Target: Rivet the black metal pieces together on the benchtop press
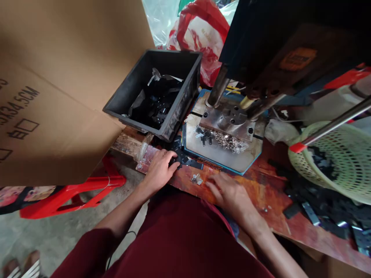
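At the left end of the wooden bench, my left hand (161,170) has its thumb and fingers closed around a black flat part (174,160) at the edge of a loose pile. A longer black strip (194,164) lies just right of those fingertips. My right hand (232,193) hovers at or rests on the bench's front edge, slightly blurred, with fingers apart and nothing seen in them. Between the hands sit a few small silver metal pieces (197,178). Beyond them stands a press (228,119), its plate strewn with small shiny bits (228,142) and several dark pieces (206,136).
A black bin (166,133) of dark parts stands behind my left hand, beside a big cardboard box (66,85). On the right are a pale green basket (342,154), a red-tipped metal lever (333,125) and heaped black parts (327,212). A red stool (75,195) is at lower left.
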### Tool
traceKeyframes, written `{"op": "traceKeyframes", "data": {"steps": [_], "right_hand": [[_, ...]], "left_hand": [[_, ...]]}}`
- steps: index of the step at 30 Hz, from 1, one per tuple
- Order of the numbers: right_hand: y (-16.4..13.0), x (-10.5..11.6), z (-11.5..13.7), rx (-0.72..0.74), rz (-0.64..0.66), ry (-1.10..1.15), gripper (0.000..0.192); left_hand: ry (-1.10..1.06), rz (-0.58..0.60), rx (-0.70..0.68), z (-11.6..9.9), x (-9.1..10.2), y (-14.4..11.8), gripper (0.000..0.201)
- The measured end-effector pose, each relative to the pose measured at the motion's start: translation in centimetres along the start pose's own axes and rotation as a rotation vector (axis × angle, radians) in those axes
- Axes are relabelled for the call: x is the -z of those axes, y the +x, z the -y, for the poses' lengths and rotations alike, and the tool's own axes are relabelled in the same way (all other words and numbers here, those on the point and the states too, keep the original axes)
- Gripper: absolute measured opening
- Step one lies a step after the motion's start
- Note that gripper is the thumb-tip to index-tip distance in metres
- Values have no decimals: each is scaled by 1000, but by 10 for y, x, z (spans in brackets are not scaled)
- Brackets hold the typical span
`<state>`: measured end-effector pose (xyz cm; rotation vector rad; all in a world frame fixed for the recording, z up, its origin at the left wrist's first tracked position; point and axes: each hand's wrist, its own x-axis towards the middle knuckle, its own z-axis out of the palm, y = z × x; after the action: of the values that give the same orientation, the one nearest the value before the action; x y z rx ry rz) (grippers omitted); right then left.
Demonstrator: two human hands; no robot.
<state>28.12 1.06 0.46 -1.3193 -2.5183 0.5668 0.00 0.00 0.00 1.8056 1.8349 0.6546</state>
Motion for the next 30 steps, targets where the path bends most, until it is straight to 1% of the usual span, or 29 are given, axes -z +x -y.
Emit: {"op": "traceKeyframes", "data": {"steps": [2, 4, 7, 11, 13, 16, 18, 20, 22, 23, 24, 27, 28, 30], "right_hand": [[7, -18, 14, -17, -3, 0, 30], [13, -25, 22, -60, -6, -23, 27], [25, -26, 29, -165, 22, -127, 29], [41, -26, 39, -283, 120, -232, 23], [44, -27, 41, -327, 134, -214, 20], [42, -29, 40, -365, 105, -116, 17], [39, -31, 38, -386, 75, -16, 15], [37, -30, 36, -400, 33, 135, 13], [35, -27, 34, -415, -6, 359, 18], [34, -25, 33, -423, -5, 500, 23], [33, -21, 32, -437, 20, 649, 28], [32, -9, 28, -493, 187, 1039, 41], [32, -5, 27, -512, 230, 1119, 44], [31, 1, 25, -547, 236, 1196, 48]], "left_hand": [[14, -29, -14, -3, 0, 2, 12], [0, -43, -34, -7, 0, 4, 11], [-42, -25, -59, -12, -1, 5, 10], [-78, -22, -58, -15, 0, 6, 11], [-84, -25, -62, -16, 1, 6, 11], [-117, -28, -73, -19, 3, 6, 11], [-167, -17, -68, -22, 4, 7, 11], [-234, 6, -39, -25, 3, 10, 13], [-324, 30, 16, -27, 3, 12, 16], [-383, 50, 50, -29, 3, 13, 19], [-446, 81, 86, -30, 2, 13, 20], [-616, 235, 208, -35, 4, 12, 21], [-662, 291, 263, -37, 5, 11, 23], [-746, 363, 391, -41, 6, 10, 29]]}}
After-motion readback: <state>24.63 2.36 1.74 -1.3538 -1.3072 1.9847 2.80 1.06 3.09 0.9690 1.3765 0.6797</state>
